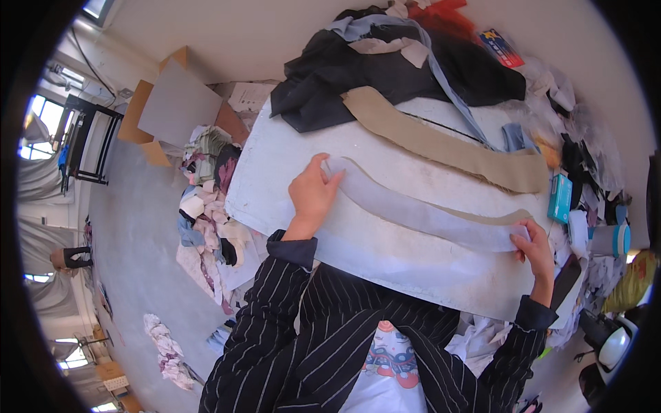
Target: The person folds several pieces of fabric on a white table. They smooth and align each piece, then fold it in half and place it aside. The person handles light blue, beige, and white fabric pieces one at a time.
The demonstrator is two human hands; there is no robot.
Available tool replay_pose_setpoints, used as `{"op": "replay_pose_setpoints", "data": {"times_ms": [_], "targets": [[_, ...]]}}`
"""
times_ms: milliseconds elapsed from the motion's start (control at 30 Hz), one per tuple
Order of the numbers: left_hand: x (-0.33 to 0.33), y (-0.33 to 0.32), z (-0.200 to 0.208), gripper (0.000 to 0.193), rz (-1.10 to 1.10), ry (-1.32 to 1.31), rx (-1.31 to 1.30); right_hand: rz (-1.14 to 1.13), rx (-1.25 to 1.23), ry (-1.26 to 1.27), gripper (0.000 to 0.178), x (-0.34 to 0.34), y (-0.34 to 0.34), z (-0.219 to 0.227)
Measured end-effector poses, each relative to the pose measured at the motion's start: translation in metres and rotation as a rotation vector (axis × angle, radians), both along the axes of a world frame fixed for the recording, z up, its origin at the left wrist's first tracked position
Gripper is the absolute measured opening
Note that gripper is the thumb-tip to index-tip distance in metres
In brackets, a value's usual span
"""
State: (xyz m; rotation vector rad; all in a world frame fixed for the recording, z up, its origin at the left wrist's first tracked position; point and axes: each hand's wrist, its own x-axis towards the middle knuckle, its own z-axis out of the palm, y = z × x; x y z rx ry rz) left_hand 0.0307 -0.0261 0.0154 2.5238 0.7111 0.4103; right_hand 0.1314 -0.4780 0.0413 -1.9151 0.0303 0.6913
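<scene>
My left hand (313, 195) lies flat, fingers together, pressing one end of the curved white fabric strip (420, 213) near the table's (385, 265) left edge; my right hand (536, 248) pinches its other end by the right edge. A tan strip (441, 144) lies beyond.

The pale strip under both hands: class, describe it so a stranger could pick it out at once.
On the white board lies a pale grey curved strip, the left hand pressing one end and the right hand holding the other. It covers a tan strip of the same shape; a second tan strip lies bare beyond it.
</scene>
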Motion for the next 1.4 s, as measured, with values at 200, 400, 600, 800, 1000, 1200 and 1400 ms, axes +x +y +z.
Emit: {"op": "replay_pose_setpoints", "data": {"times_ms": [200, 400, 600, 800, 1000, 1200, 1400], "targets": [[-0.029, -0.017, 0.002, 0.057, -0.636, 0.058, 0.259, -0.006, -0.004, 0.007, 0.021, 0.000, 0.005, 0.005], [-0.025, -0.006, 0.002, 0.062, -0.840, 0.296, 0.294, -0.014, -0.102, -0.156, 0.024, 0.003, 0.006, 0.008], [-0.024, -0.002, 0.002, 0.065, -0.850, 0.308, 0.321, 0.022, -0.221, -0.365, 0.033, 0.003, 0.014, -0.018], [-0.016, -0.049, 0.017, 0.073, -1.094, 0.177, 0.353, -0.005, -0.237, -0.434, 0.034, -0.001, 0.014, -0.023], [-0.005, -0.069, 0.002, 0.076, -1.233, 0.255, 0.372, -0.118, -0.201, -0.479, 0.028, -0.004, 0.013, -0.032], [-0.004, -0.069, 0.003, 0.075, -1.228, 0.280, 0.360, -0.077, -0.476, -0.769, 0.030, -0.009, 0.018, -0.050], [0.018, -0.112, 0.021, 0.076, -1.338, 0.152, 0.353, -0.067, -0.448, -0.752, 0.039, -0.013, 0.023, -0.041]]}}
